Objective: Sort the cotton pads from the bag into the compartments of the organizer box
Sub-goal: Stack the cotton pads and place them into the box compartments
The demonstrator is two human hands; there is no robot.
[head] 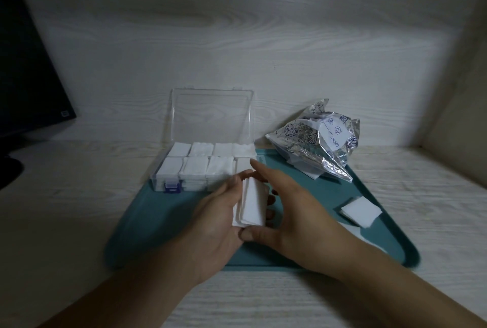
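**Stack squared over tray; near-right slot unfilled**

Clear plastic organizer box on teal tray's far left. Left hand and right hand pinch white cotton-pad stack; crinkled foil bag far right. Loose grip risks fanning pads.

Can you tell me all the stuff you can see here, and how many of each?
organizer box: one, clear with blue latch, lid up, on the tray's back left, compartments holding white pads
bag: one, silvery, crumpled, tray's back right
loose cotton pads: small white pile, tray's right side
held cotton pads: small white stack, between both hands
tray: one, teal, on the pale wooden desk
monitor: one, black, far left
left hand: one, holding the stack
right hand: one, holding the stack
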